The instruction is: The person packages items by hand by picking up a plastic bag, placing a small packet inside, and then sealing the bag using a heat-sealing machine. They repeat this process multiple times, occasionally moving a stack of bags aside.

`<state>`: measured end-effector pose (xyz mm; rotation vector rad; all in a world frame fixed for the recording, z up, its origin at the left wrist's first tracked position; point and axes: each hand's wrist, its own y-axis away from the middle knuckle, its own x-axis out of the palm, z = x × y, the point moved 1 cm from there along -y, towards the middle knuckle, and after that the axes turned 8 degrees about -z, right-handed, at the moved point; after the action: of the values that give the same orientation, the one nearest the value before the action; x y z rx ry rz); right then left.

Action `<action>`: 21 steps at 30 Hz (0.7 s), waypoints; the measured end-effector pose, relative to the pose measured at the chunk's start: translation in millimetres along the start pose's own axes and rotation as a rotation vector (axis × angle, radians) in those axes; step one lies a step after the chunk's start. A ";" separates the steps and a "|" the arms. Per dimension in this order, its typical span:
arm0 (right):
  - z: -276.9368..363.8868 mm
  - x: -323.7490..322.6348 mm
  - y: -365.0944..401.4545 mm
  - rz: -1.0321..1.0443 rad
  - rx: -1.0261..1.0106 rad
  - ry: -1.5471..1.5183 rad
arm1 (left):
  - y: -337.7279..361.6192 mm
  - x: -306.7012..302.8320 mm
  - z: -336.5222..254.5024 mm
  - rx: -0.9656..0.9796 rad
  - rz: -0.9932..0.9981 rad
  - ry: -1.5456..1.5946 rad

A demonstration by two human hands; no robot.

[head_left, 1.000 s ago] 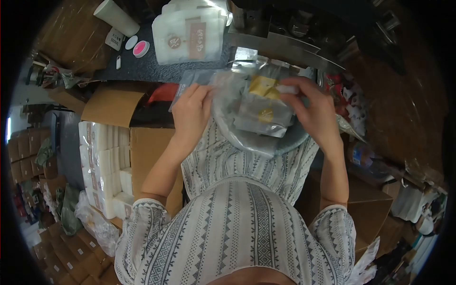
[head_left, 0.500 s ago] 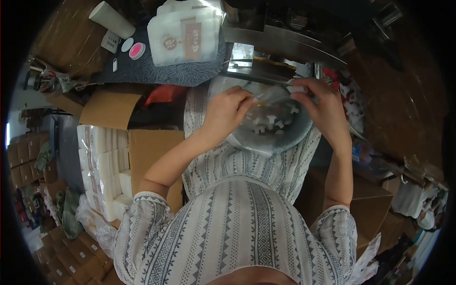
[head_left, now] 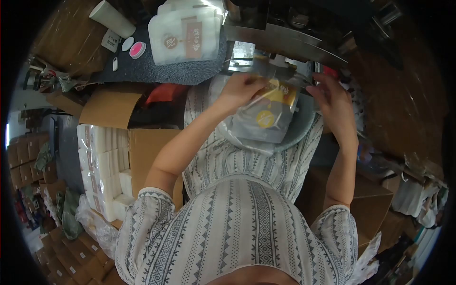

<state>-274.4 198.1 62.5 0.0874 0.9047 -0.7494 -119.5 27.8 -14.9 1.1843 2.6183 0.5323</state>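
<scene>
My left hand (head_left: 244, 90) pinches the upper left of a clear plastic pouch (head_left: 280, 116) with yellow and white print. The pouch hangs slanted over a round basin (head_left: 308, 128) on my lap, which has clear plastic film at its front edge. Most of the small white pieces inside the basin are hidden behind the pouch. To the right of the pouch's top edge is my right hand (head_left: 335, 97), thumb and forefinger apart, with nothing visible between them. Slight blur covers the fingertips and the pouch's top.
A stack of printed pouches (head_left: 187, 35) lies on a grey fluffy cloth (head_left: 190, 71), near a paper cup (head_left: 111, 19) and a pink round tin (head_left: 137, 50). At left stands an open carton (head_left: 156, 147) beside wrapped white packs (head_left: 102, 166). A metal machine (head_left: 285, 45) is straight ahead.
The pouch now shows its printed face over the basin, covering the white pieces. My left hand moved slightly right; my right hand shifted right, and the white piece in its fingers is no longer seen.
</scene>
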 end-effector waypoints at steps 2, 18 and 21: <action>-11.6 -10.9 3.4 -0.089 0.031 0.155 | -5.5 6.4 -3.4 -0.027 -0.011 0.166; -24.7 -20.4 5.1 -0.095 0.227 0.440 | 32.4 -113.8 22.6 0.724 -0.626 -1.180; 12.5 -2.1 0.4 0.020 0.189 -0.044 | 64.2 -88.7 2.8 0.806 -0.765 -0.978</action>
<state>-266.4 194.9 71.9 0.2452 0.7885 -0.8139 -17.3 0.5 13.2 0.2740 2.0706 -1.0425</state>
